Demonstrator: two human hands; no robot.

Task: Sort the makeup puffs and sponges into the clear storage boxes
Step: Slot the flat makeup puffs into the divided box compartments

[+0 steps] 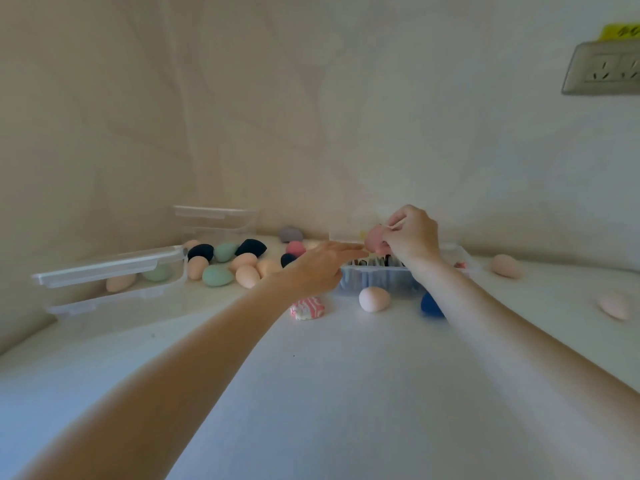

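My right hand (pixel 410 233) pinches a dusty-pink sponge (pixel 374 240) above a clear storage box (pixel 374 277) that holds several upright puffs. My left hand (pixel 323 265) reaches toward that sponge with straight fingers, its tips close to it. Loose egg-shaped sponges lie around: a peach one (pixel 374 298) and a blue one (pixel 429 304) in front of the box, and a pink-and-white marbled one (pixel 307 308) under my left wrist. A heap of peach, green and dark sponges (pixel 225 259) sits to the left.
A clear box (pixel 110 271) at the left holds a peach and a green sponge, its lid ajar. Another clear box (pixel 216 221) stands by the wall. Two pale sponges (pixel 506 266) (pixel 614 304) lie at the right. A wall socket (pixel 604 67) is at the upper right.
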